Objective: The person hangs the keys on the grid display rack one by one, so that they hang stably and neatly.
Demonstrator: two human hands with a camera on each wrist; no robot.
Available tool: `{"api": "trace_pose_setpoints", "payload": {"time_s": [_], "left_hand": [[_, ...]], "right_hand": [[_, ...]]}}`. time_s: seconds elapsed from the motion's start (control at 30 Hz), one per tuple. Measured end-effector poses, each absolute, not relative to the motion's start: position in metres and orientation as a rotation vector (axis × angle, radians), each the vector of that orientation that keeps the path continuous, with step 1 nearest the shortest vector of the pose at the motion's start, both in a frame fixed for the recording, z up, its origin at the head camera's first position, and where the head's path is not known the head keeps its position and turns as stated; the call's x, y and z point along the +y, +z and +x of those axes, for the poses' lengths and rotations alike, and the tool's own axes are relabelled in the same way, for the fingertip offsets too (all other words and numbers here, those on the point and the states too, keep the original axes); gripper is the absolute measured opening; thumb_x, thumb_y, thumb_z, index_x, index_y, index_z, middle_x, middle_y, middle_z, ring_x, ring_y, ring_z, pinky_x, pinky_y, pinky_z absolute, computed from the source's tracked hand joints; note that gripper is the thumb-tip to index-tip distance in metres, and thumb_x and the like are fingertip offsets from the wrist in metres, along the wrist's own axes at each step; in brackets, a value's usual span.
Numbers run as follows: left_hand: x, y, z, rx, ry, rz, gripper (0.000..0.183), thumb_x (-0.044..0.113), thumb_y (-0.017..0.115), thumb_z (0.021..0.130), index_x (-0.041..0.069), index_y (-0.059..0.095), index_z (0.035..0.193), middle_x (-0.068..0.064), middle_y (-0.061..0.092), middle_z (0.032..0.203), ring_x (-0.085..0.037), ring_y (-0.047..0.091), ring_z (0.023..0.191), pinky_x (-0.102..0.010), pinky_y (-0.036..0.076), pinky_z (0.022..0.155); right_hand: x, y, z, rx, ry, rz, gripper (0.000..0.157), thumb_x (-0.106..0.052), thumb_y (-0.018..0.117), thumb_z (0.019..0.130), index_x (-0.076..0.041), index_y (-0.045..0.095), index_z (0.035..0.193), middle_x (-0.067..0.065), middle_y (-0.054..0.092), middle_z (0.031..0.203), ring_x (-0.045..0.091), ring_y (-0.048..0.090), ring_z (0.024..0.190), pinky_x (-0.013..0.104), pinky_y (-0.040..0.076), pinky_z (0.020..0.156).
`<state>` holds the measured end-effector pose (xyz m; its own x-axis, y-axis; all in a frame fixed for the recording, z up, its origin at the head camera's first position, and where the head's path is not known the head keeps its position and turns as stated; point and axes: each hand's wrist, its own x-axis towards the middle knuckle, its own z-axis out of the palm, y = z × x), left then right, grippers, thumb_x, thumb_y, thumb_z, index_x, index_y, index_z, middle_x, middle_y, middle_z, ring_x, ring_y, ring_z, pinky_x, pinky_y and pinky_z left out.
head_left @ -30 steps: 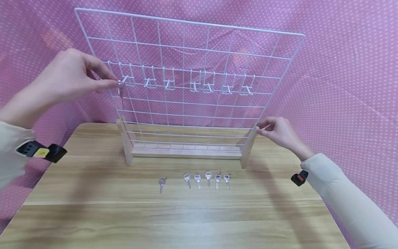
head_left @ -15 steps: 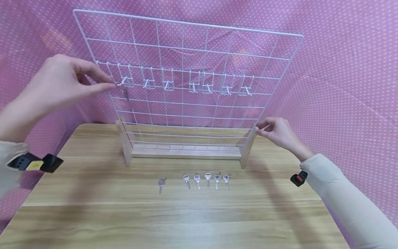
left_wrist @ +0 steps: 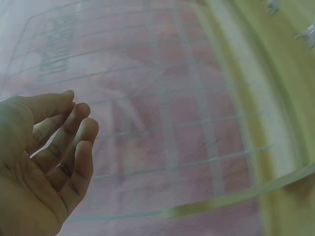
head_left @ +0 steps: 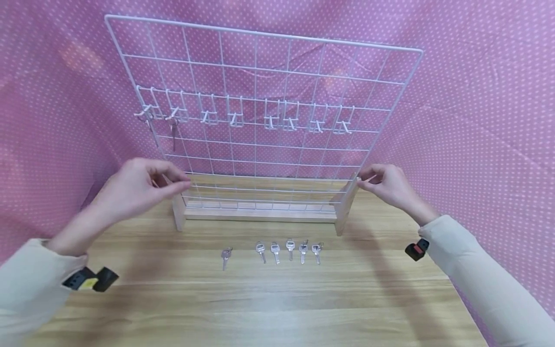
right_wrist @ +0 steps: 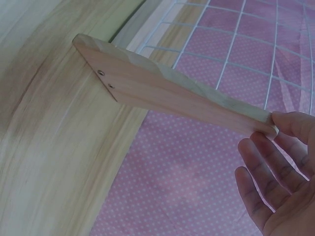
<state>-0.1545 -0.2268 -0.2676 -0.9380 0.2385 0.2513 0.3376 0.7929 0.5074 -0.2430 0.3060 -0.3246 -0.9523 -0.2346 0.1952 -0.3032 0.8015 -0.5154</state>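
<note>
At the left, the left hand (head_left: pixel 136 190) hangs nearer than the left wooden support (head_left: pixel 178 214), its fingers loosely bent and free of any object. Above and beyond it, one key (head_left: pixel 151 132) hangs from the leftmost white hook (head_left: pixel 145 111), and a second key (head_left: pixel 174 137) from the next hook (head_left: pixel 177 113) to the right. Six more hooks line the white wire grid (head_left: pixel 256 33) farther right. On the near side of the stand, a lone key (head_left: pixel 225 259) lies on the wooden table (head_left: pixel 260 308), with a row of five keys (head_left: pixel 290 244) to its right. At the far right, the right hand (head_left: pixel 386 183) pinches the top of the right wooden support (right_wrist: pixel 162 91) between thumb and fingers.
</note>
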Motion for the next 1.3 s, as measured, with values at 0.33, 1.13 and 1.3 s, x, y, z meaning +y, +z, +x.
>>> {"api": "trace_pose_setpoints", "payload": {"time_s": [0.33, 1.13, 1.3], "left_hand": [[-0.215, -0.353, -0.158, -2.818, -1.107, -0.524, 0.006, 0.015, 0.080, 0.094, 0.010, 0.081, 0.097, -0.003, 0.077, 0.084, -0.003, 0.061, 0.066, -0.022, 0.051, 0.058], [-0.183, -0.475, -0.160, -3.030, -1.402, -0.360, 0.009, 0.016, 0.080, 0.092, 0.011, 0.077, 0.098, -0.001, 0.076, 0.088, -0.014, 0.064, 0.069, -0.022, 0.051, 0.057], [-0.177, -0.483, -0.163, -3.053, -1.273, -0.428, 0.005, 0.016, 0.082, 0.090, 0.015, 0.078, 0.091, 0.004, 0.076, 0.084, -0.008, 0.064, 0.077, -0.020, 0.051, 0.070]], "right_hand": [[0.306, -0.326, -0.243, -2.870, 0.851, 0.423, 0.020, -0.017, 0.077, 0.096, -0.004, 0.078, 0.111, 0.021, 0.080, 0.107, 0.029, 0.076, 0.091, 0.020, 0.054, 0.067], [0.306, -0.325, -0.242, -2.874, 0.858, 0.421, 0.023, -0.019, 0.076, 0.097, -0.003, 0.077, 0.113, 0.022, 0.080, 0.109, 0.034, 0.076, 0.094, 0.020, 0.054, 0.069], [0.308, -0.325, -0.243, -2.877, 0.871, 0.423, 0.022, -0.019, 0.076, 0.097, -0.004, 0.077, 0.114, 0.022, 0.079, 0.110, 0.034, 0.077, 0.095, 0.020, 0.054, 0.069]]}}
